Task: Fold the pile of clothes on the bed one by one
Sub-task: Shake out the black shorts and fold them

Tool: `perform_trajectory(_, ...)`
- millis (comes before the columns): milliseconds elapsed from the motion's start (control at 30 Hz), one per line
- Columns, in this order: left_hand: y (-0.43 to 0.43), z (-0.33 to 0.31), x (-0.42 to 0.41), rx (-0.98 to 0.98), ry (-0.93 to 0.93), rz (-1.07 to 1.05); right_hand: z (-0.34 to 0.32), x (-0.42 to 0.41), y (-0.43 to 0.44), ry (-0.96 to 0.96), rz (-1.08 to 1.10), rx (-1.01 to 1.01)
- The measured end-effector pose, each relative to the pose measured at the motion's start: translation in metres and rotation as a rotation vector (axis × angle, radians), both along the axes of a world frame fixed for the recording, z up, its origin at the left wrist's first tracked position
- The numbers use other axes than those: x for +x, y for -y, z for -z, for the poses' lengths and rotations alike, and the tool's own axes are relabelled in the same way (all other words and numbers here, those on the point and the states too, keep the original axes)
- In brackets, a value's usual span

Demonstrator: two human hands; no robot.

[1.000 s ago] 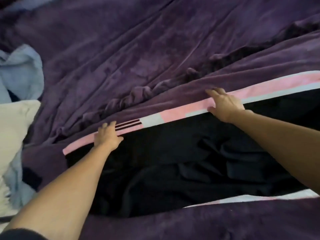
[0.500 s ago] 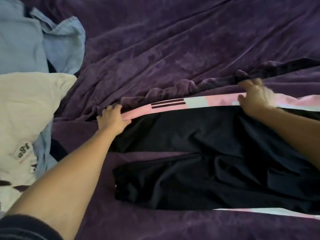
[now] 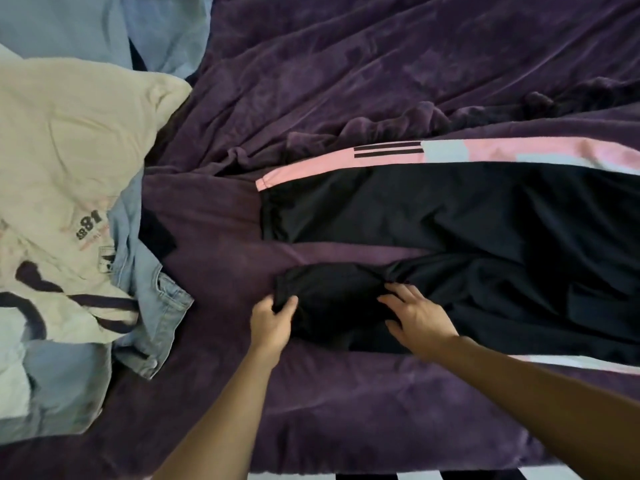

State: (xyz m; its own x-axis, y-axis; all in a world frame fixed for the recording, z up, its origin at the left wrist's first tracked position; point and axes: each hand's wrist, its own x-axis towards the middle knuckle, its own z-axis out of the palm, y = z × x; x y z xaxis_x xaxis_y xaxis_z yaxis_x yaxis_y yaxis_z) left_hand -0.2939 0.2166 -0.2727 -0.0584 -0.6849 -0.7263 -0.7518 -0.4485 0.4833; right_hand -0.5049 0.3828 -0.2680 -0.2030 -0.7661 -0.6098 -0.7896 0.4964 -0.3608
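Purple plush blanket (image 3: 346, 403) covers the bed, and closest to the person both hands are on the near leg (image 3: 339, 296) of a pair of black track trousers (image 3: 485, 237). The left hand (image 3: 272, 327) is at the leg's left end, thumb and curled fingers pinching the bunched cuff. The right hand (image 3: 419, 320) lies just right of it, fingers spread and flat on the same crumpled cloth, gripping nothing. The trousers run left to right across the bed, cuffs at the left and the waist out of view past the right edge, so the long axis lies crosswise to both forearms. The next move, as I judge it, turns on that: the near leg is rumpled, and a leftward pull from the pinching hand, with the flat hand smoothing rightward, would straighten it along that axis. Beyond a strip of bare blanket, the far leg (image 3: 398, 209) lies flat, its pink stripe (image 3: 311, 168) along the far edge. Further left, well apart from the cuffs, sits the pile: a denim piece (image 3: 156, 306), a cream printed top (image 3: 69, 140), and a pale blue garment (image 3: 69, 26) at the far corner
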Motion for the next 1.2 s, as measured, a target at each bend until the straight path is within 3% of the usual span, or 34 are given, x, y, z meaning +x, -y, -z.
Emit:
perform_trajectory(67, 0.012, -0.010, 0.005, -0.125, -0.011, -0.099, -0.005, -0.009, -0.005, -0.062, 0.039, -0.035)
perform_trajectory(167, 0.039, -0.016, 0.026, -0.300, 0.241, -0.090, -0.010, -0.022, -0.019, -0.169, 0.138, -0.076)
perform_trajectory(267, 0.061, -0.023, 0.039, -0.271, 0.506, 0.072, -0.010, -0.029, -0.042, -0.250, 0.170, -0.007)
perform_trajectory(333, 0.062, -0.030, 0.032, -0.324, 0.572, 0.265, -0.015, -0.031, -0.061, -0.285, 0.182, 0.032)
perform_trajectory(467, 0.016, -0.049, -0.016, -0.582, 0.437, 0.611, -0.038, -0.042, -0.109, -0.337, 0.197, 0.096)
perform_trajectory(633, -0.100, -0.065, -0.093, -0.529, 0.164, 1.031, -0.065, -0.084, -0.199, -0.409, 0.261, 0.283)
perform_trajectory(800, -0.220, -0.061, -0.166, -0.479, 0.058, 1.334, -0.075, -0.162, -0.310, -0.506, 0.361, 0.401)
perform_trajectory(1000, -0.302, -0.020, -0.237, -0.501, 0.188, 1.496, -0.055, -0.267, -0.398, -0.533, 0.281, 0.423)
perform_trajectory(1200, -0.326, 0.027, -0.267, -0.656, 0.456, 1.317, -0.005, -0.303, -0.436, -0.522, 0.170, 0.192)
